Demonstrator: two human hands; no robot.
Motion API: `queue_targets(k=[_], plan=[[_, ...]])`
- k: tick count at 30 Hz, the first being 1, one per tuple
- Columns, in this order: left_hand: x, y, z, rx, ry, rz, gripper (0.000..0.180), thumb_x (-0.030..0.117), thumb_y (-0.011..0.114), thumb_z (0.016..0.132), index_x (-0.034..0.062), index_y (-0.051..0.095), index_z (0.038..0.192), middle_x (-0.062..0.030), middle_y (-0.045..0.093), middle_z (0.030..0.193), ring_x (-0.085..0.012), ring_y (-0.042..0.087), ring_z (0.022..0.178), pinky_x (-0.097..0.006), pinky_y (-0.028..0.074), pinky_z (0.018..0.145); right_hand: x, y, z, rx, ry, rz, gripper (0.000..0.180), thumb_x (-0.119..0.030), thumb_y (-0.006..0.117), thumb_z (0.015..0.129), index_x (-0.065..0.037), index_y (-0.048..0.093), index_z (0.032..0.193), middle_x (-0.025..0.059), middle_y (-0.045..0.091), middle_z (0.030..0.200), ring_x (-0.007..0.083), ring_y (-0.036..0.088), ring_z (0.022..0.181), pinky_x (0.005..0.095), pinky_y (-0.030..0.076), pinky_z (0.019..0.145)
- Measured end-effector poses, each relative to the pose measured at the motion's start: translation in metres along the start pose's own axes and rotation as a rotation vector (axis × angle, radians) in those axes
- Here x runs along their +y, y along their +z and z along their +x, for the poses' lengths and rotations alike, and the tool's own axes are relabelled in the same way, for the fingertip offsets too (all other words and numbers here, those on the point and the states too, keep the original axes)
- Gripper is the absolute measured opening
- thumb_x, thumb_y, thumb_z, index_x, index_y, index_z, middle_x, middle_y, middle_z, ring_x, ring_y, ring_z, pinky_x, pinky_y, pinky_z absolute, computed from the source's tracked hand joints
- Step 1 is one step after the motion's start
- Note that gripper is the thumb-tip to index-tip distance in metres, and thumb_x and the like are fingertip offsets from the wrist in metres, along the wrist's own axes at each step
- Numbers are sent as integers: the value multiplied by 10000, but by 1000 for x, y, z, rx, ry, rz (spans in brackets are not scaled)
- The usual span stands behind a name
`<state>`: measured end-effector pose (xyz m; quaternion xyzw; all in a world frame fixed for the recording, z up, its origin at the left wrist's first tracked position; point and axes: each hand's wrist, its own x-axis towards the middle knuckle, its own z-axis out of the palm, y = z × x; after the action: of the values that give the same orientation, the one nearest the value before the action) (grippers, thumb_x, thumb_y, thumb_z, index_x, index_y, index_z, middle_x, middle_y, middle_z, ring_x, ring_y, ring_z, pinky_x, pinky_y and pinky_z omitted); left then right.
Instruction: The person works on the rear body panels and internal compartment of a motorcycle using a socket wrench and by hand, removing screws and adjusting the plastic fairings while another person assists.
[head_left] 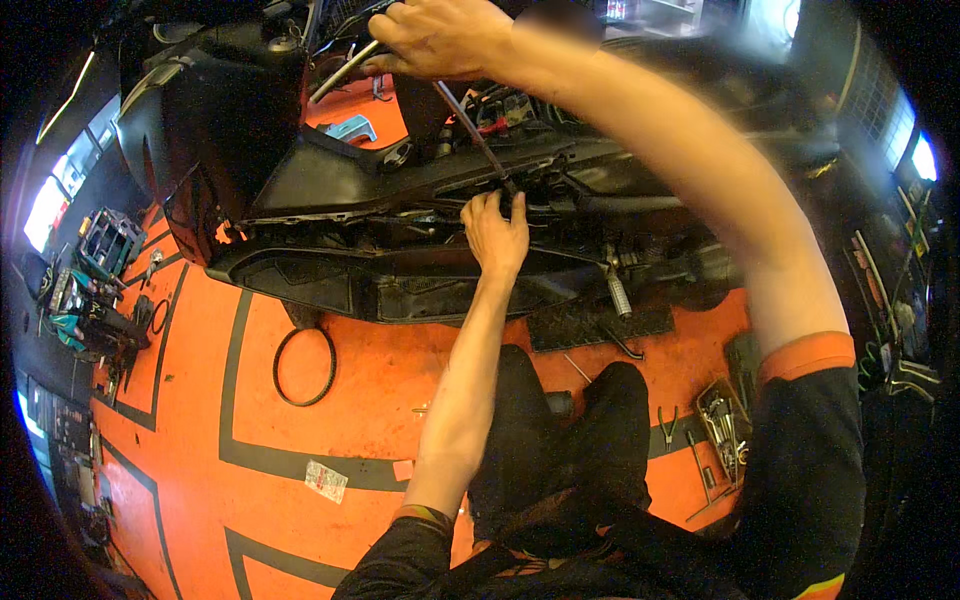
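High over a black vehicle body [390,275], which looks like a scooter's, my right hand [445,38] is closed round the crossbar of a T-handle wrench [465,120]. One end of the silver bar sticks out to the left of that hand. The wrench's long shaft slants down and right into the bodywork. At its lower end, the fingers of my left hand [497,232] are curled round the shaft, close to the black panels. Whatever the wrench's tip meets is hidden by those fingers and the dark parts.
A black belt loop [305,367] and a clear plastic bag [326,481] lie on the orange floor [290,430]. By my right knee are pliers [667,428], a long-handled tool [702,470] and a tray of tools [722,425]. Machinery [90,300] stands at the left.
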<state>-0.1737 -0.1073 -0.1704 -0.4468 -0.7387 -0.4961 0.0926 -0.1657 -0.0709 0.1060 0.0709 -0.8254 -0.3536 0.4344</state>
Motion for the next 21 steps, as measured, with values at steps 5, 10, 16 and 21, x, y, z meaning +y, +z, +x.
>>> queue_targets(k=[5, 10, 16, 21], plan=[[-1, 13, -1, 52, 71, 63, 462, 378, 583, 852, -20, 593, 1087, -173, 532, 1172, -354, 408, 1155, -443, 343, 972, -25, 31, 31, -398, 395, -507, 108, -187, 618, 774, -146, 714, 802, -19, 688, 789, 144, 659, 695, 326, 490, 520], [-7, 12, -1, 52, 59, 59, 477, 406, 580, 844, -22, 614, 1053, -165, 546, 1165, -349, 414, 1157, -435, 350, 970, 17, 7, 86, -989, 309, 95, 276, -247, 518, 875, -21, 676, 880, 126, 670, 903, 232, 661, 766, 409, 535, 702], [1, 11, -2, 38, 62, 70, 477, 411, 538, 875, -8, 593, 1094, -162, 517, 1182, -343, 381, 1181, -448, 331, 972, 28, 59, 29, -642, 1029, 1483, 332, -294, 473, 913, -40, 609, 749, 85, 607, 780, 234, 562, 588, 366, 493, 586], [-21, -4, -2, 42, 33, 112, 470, 400, 538, 878, -13, 588, 1096, -155, 510, 1195, -343, 376, 1183, -444, 334, 975, -27, 41, 14, -29, 1318, 1729, 464, -457, 545, 877, -66, 574, 628, 113, 549, 719, 206, 492, 709, 357, 436, 580]])
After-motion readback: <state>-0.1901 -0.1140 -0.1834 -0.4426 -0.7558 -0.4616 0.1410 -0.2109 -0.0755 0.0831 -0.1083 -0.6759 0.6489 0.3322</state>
